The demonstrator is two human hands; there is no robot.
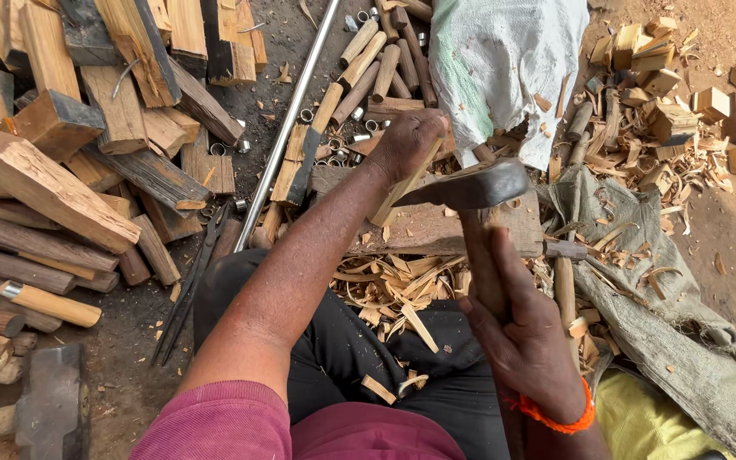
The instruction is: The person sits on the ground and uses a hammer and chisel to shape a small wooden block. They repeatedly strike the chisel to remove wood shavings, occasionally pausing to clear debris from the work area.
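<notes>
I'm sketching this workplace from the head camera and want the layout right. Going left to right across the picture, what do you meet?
Stacked wood offcuts → long metal rod → left hand holding a wooden stick → adze-like tool gripped by the right hand → white sack → small wooden blocks.

- Open-air woodworking spot set on bare dirt ground [726, 247], not a room.
- Rough split timber [44, 183] heaped along the left edge of the ground.
- Curled shavings [393, 281] strewn around a flat chopping block [419, 230].
- Small cut blocks [683, 94] scattered toward the top right corner.
- Rounded handle blanks [368, 64] and metal ferrules [338, 153] piled near the top edge.
- Heavy hammer head [53, 405] lying at the bottom left corner.
</notes>
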